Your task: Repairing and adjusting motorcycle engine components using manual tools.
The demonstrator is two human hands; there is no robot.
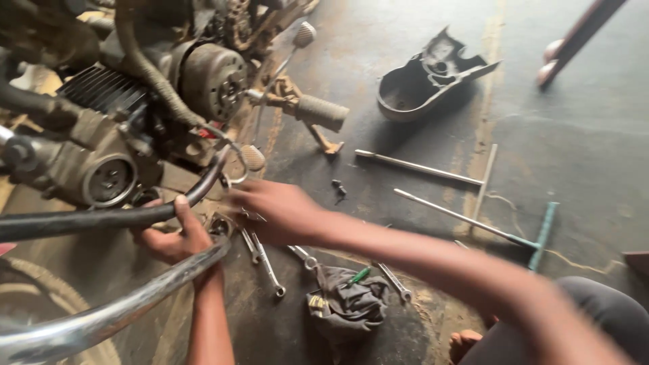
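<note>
Presently your left hand point(177, 236) is closed, thumb up, around the dark frame tube point(101, 217) just below the engine point(115, 135). Your right hand point(274, 211) is blurred; its fingers point(236, 201) reach in beside the left, curled toward the spot under the engine, and whether they grip anything cannot be told. Directly beneath both hands, spanners point(267, 260) lie loose on the concrete floor point(574, 135), with a grey rag point(348, 307) and a green-handled tool point(359, 275) just beyond. Two long T-handle wrenches point(473, 223) rest toward the floor's right side; a removed side cover point(426, 81) sits toward the far edge. My judgement: you are working a fastener at the engine's underside. A steady brace from the left hand and a confirmed seat seem called for.
</note>
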